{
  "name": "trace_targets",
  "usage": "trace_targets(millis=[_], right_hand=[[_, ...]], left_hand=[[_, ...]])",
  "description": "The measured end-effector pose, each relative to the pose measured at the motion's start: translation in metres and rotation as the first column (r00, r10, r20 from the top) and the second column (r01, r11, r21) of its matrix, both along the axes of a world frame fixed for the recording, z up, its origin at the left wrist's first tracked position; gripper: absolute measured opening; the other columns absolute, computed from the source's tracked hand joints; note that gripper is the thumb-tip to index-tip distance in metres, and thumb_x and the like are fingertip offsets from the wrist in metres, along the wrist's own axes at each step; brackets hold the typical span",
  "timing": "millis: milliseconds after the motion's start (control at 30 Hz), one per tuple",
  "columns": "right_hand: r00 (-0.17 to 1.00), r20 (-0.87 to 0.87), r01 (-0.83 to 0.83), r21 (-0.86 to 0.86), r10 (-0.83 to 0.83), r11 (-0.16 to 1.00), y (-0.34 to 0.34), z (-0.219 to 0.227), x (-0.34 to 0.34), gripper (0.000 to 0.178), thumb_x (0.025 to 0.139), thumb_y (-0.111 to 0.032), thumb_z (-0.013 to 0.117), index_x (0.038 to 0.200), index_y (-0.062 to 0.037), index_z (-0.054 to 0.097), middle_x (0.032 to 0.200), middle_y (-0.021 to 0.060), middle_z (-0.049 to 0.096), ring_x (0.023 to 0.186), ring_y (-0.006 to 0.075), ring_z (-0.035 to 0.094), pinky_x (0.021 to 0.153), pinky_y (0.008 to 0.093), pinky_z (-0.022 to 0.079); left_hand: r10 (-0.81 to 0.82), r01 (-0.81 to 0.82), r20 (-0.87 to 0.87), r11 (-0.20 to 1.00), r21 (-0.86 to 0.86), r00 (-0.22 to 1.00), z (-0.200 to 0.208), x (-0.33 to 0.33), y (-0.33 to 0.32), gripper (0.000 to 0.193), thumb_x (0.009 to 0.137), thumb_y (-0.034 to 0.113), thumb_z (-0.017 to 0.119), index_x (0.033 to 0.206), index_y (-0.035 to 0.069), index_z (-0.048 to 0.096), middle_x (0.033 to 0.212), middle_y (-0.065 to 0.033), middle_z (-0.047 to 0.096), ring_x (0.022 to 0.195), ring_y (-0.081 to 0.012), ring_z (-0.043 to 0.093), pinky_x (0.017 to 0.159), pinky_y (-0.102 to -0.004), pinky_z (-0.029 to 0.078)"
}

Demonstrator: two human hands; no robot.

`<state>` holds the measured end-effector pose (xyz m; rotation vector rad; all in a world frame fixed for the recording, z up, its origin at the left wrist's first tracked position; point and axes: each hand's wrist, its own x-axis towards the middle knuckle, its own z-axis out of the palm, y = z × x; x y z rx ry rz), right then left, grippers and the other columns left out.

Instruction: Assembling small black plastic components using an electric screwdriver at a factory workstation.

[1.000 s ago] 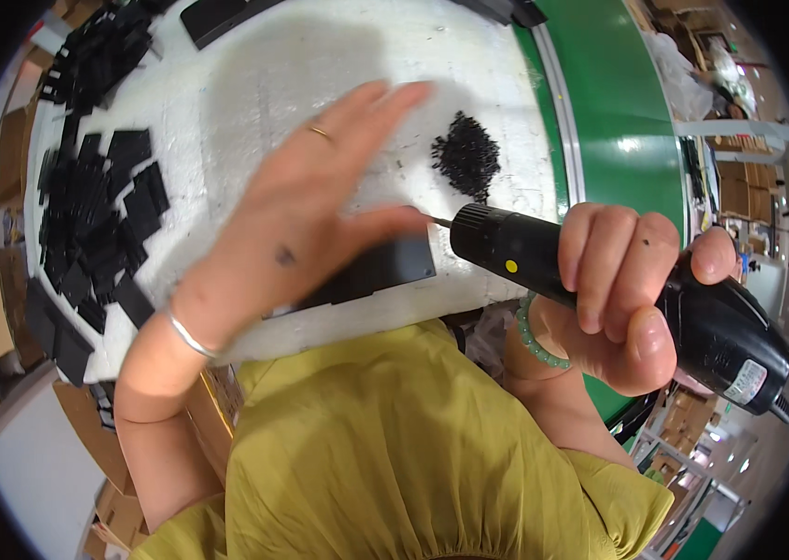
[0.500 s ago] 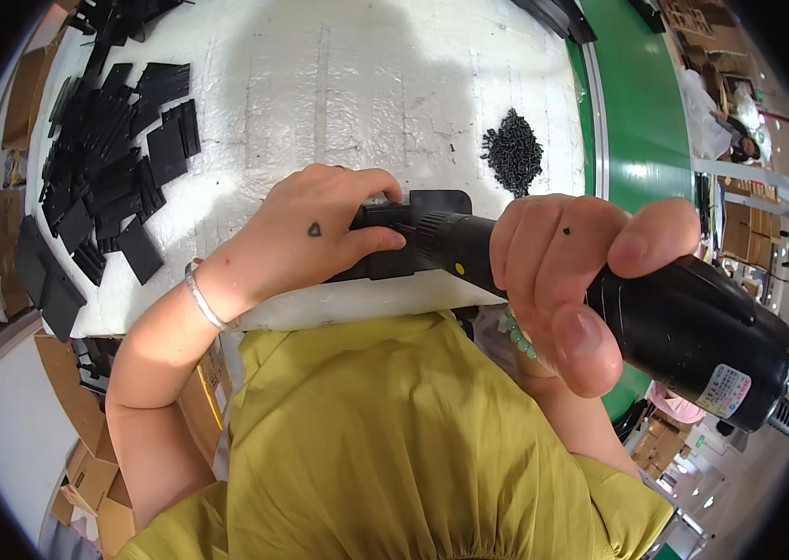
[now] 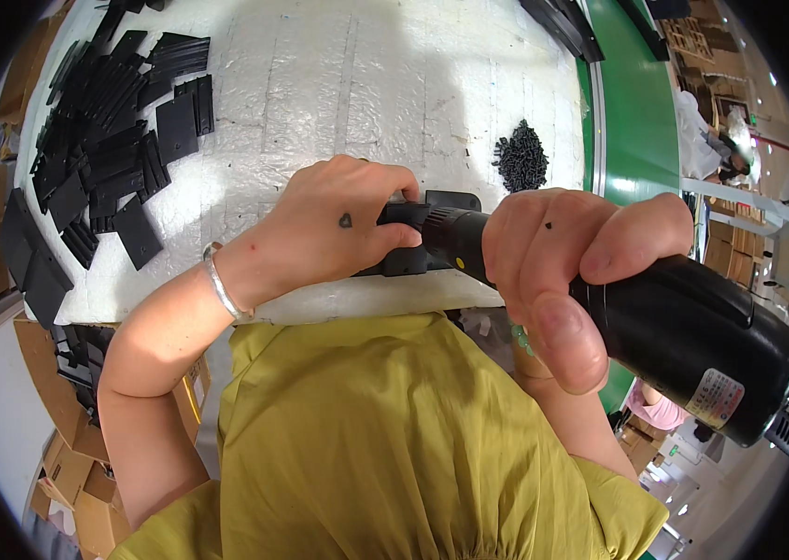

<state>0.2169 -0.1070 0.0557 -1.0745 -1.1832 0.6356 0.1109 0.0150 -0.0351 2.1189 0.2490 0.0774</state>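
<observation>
My right hand (image 3: 558,247) is wrapped around a thick black electric screwdriver (image 3: 684,313), held tilted with its cord end toward the lower right. The tool's ribbed nose points left, up against a black plastic part (image 3: 404,261) near the table's front edge. My left hand (image 3: 320,224) grips that part from the left, its thumb and forefinger closed near the tool's tip. The tip itself and most of the part are hidden by the fingers and the nose.
Flat black plastic pieces (image 3: 114,168) lie heaped on the white tabletop (image 3: 320,84) at the left. Beyond my right hand sits a pile of small black screws (image 3: 521,159). A green surface (image 3: 637,131) runs along the right side. Cardboard boxes (image 3: 63,467) stand at the lower left.
My left hand has shifted slightly right, closer to the screwdriver's nose. The screwdriver stays against the part in my right hand. The whole view has turned a little.
</observation>
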Motion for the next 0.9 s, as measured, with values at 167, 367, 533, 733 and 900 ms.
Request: trace_targets(millis=[167,367,533,733,900], right_hand=[[1.000,0.017,-0.008,-0.007,0.008,1.000,0.001,0.001,0.000,0.031,0.072,-0.001,0.059,0.090,-0.0118,0.036,0.055,-0.0002,0.045,0.043,0.0116,0.039,0.046,0.0270,0.035],[1.000,0.006,0.025,-0.075,-0.024,0.997,-0.001,0.005,-0.006,0.033,0.073,0.000,0.057,0.096,-0.0134,0.037,0.056,-0.0009,0.045,0.043,0.0116,0.040,0.047,0.0271,0.036],[0.997,0.063,-0.038,0.002,0.038,0.999,0.002,-0.001,-0.002,0.034,0.073,-0.001,0.057,0.097,-0.0140,0.037,0.056,-0.0011,0.046,0.043,0.0108,0.042,0.048,0.0268,0.036],[0.992,0.087,-0.086,-0.035,0.089,0.996,0.004,0.000,0.001,0.033,0.074,-0.004,0.057,0.097,-0.0140,0.036,0.056,-0.0022,0.047,0.043,0.0097,0.044,0.048,0.0254,0.037],[0.982,0.105,-0.154,-0.056,0.159,0.987,0.003,0.003,0.005,0.031,0.075,-0.006,0.056,0.097,-0.0142,0.036,0.056,-0.0036,0.045,0.043,0.0087,0.044,0.046,0.0243,0.037]], left_hand=[[0.032,-0.034,0.064,0.999,0.019,0.997,-0.003,-0.001,-0.002,0.024,0.075,0.025,0.068,0.088,0.007,0.060,0.077,-0.0106,0.063,0.079,-0.0316,0.059,0.069,-0.0404,0.045],[0.047,-0.047,0.060,0.999,0.002,0.997,-0.002,-0.002,-0.002,0.022,0.075,0.023,0.067,0.087,0.006,0.060,0.077,-0.0114,0.062,0.080,-0.0319,0.059,0.069,-0.0410,0.045],[0.008,-0.009,-0.036,0.999,-0.037,0.999,0.000,-0.005,0.001,0.030,0.072,0.020,0.065,0.099,0.009,0.059,0.087,-0.0115,0.063,0.086,-0.0336,0.056,0.079,-0.0412,0.042],[-0.001,0.000,-0.024,0.998,-0.063,1.000,-0.006,-0.005,0.002,0.027,0.071,0.018,0.064,0.095,0.006,0.060,0.081,-0.0135,0.062,0.079,-0.0346,0.058,0.073,-0.0414,0.044],[0.000,0.003,0.038,0.997,-0.083,0.999,-0.009,-0.002,0.001,0.026,0.070,0.017,0.063,0.093,0.004,0.059,0.077,-0.0145,0.061,0.078,-0.0344,0.058,0.071,-0.0423,0.044]])
